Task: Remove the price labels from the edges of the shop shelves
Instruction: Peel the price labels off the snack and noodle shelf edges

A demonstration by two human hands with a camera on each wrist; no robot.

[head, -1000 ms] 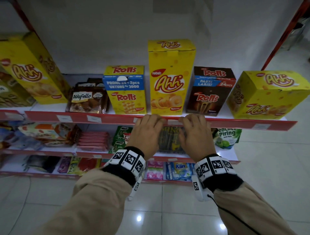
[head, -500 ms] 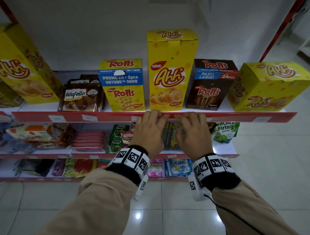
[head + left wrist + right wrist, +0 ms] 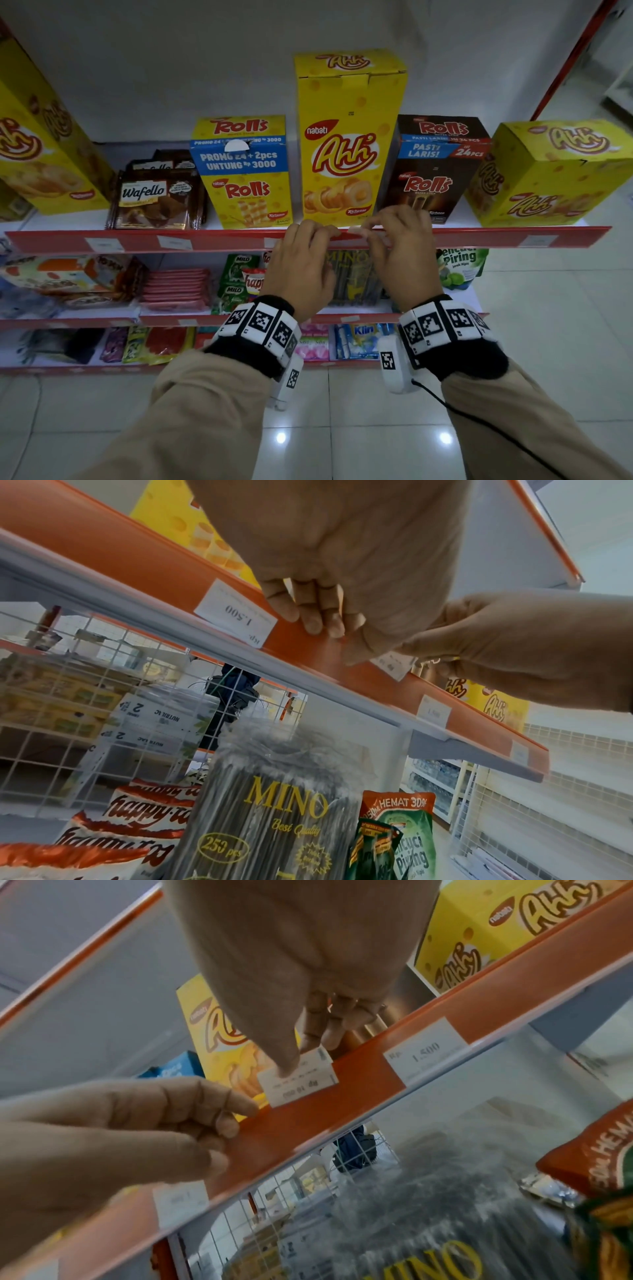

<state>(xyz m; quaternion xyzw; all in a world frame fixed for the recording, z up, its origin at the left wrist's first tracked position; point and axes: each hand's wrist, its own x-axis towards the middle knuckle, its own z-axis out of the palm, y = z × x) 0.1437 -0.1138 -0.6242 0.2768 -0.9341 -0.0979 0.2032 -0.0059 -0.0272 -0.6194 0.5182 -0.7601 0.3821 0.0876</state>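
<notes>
Long red shelf edge strip [image 3: 479, 237] running left to right, glossy plastic, flat-faced, tilted slightly upward toward the viewer. Above it, on the white shelf board, stiff cardboard cartons: a tall upright yellow Ahh box [image 3: 349, 137], a yellow-and-blue Rolls box [image 3: 241, 171], a dark brown Rolls box [image 3: 438, 164].

Right hand [image 3: 400, 253] raised to the strip in front of the tall box, thumb and fingertips pinching a price label [image 3: 298, 1077]: small white paper rectangle, long axis parallel to the strip, its upper edge lifted clear above the strip's top, lower part apparently overlapping the red face, print upside down from the right wrist view.

Left hand [image 3: 301, 263] just beside it, fingers curled, fingertips [image 3: 313, 620] pressed against the strip's face, holding nothing.

Further white labels flat in the strip: one marked 1.500 [image 3: 424, 1050], others [image 3: 174, 242] farther left.
</notes>
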